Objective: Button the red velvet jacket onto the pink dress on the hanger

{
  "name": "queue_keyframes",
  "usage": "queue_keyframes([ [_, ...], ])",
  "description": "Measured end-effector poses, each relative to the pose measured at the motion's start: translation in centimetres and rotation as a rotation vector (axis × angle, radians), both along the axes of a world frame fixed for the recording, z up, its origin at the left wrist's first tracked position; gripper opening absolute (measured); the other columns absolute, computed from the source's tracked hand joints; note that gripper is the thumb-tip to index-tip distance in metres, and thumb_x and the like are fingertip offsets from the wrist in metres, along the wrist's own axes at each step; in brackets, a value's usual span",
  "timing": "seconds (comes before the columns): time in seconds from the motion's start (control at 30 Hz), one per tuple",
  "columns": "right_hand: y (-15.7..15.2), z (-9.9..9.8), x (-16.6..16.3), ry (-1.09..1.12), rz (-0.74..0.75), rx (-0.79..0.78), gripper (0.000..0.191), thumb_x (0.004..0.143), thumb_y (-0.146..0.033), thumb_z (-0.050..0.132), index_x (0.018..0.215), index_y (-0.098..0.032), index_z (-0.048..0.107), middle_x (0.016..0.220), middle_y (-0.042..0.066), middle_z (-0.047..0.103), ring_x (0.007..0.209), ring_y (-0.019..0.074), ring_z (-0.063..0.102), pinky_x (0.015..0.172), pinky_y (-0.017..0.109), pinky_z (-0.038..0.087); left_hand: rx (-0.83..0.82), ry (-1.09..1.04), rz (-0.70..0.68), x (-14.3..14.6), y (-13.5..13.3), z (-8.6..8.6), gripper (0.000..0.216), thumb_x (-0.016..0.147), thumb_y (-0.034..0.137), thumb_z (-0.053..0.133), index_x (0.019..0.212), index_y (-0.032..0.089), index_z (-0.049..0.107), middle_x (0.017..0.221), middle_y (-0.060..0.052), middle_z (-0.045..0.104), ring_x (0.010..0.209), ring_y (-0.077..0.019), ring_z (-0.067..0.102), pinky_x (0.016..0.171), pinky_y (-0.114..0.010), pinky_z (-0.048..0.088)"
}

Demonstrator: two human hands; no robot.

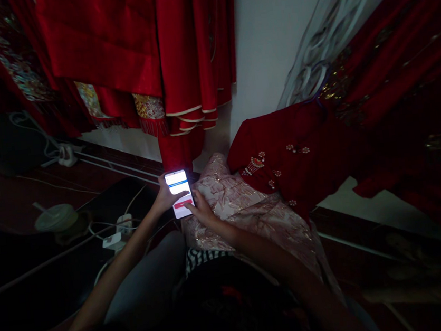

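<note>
A smartphone (178, 183) with a brightly lit screen is held upright between my two hands above my lap. My left hand (164, 197) grips its left edge, the thumb lying across the lower half of the screen. Around the lower right edge is my right hand (201, 207), its thumb near a red bar on the screen. A pale pink fabric with gold pattern (246, 215) lies over my lap, just right of the phone. Next to that fabric is a dark red garment (275, 154) with beaded ornaments.
Red garments (110, 40) hang in front, and more red cloth (403, 59) hangs at the right. To the left are a lidded cup (56, 218), a white power strip (124, 225) and loose cables. A white curled metal frame (316, 77) stands against the wall.
</note>
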State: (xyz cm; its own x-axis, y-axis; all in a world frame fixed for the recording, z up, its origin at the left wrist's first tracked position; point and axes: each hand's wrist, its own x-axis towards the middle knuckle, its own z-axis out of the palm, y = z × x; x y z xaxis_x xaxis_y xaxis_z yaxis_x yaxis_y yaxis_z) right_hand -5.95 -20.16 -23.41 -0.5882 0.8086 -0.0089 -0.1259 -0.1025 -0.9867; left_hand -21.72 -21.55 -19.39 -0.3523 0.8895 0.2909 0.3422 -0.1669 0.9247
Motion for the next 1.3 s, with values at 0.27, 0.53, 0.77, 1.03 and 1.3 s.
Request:
queue_keyframes([
  [0.27,0.1,0.0,0.0,-0.013,-0.028,0.021,0.054,0.074,-0.031,0.065,0.121,-0.025,0.039,0.109,0.005,0.062,0.08,0.0172,0.066,0.055,0.028,0.058,-0.082,-0.195,0.041,0.1,0.4,-0.2,0.071,0.068,0.043,0.074,0.116,0.02,0.026,0.108,-0.011,0.059,0.092,-0.0222,0.065,0.083,-0.044,0.054],
  [0.53,0.0,0.2,0.0,-0.006,-0.031,0.034,0.054,0.072,-0.03,0.065,0.12,-0.024,0.039,0.115,0.007,0.06,0.087,0.0198,0.066,0.06,0.031,0.059,-0.137,-0.277,0.132,0.5,0.5,0.8,0.051,0.08,0.042,0.064,0.112,0.019,0.032,0.102,-0.009,0.061,0.08,-0.0173,0.065,0.071,-0.034,0.055],
  [0.77,-0.1,0.1,0.2,0.0,-0.006,0.042,0.06,0.069,-0.026,0.065,0.122,-0.025,0.037,0.116,0.007,0.059,0.085,0.0196,0.066,0.054,0.03,0.058,-0.145,-0.354,0.166,0.9,0.2,2.1,0.039,0.082,0.036,0.062,0.107,0.018,0.038,0.094,-0.006,0.062,0.073,-0.0144,0.063,0.065,-0.028,0.052],
  [1.03,0.1,0.0,0.0,-0.037,-0.038,0.069,0.061,0.068,-0.021,0.064,0.124,-0.024,0.039,0.112,0.006,0.061,0.09,0.0196,0.064,0.066,0.034,0.059,-0.054,-0.395,0.134,0.2,0.5,1.8,0.048,0.08,0.061,0.054,0.09,0.015,0.053,0.073,-0.005,0.064,0.066,-0.0178,0.064,0.059,-0.028,0.05],
  [1.3,0.2,-0.1,0.0,-0.012,0.003,-0.013,0.062,0.069,-0.025,0.063,0.126,-0.026,0.038,0.115,0.006,0.061,0.076,0.0172,0.066,0.05,0.028,0.056,-0.055,-0.339,0.047,-1.0,0.6,0.8,0.064,0.075,0.074,0.047,0.081,0.013,0.063,0.075,-0.008,0.07,0.065,-0.0205,0.065,0.06,-0.031,0.05],
])
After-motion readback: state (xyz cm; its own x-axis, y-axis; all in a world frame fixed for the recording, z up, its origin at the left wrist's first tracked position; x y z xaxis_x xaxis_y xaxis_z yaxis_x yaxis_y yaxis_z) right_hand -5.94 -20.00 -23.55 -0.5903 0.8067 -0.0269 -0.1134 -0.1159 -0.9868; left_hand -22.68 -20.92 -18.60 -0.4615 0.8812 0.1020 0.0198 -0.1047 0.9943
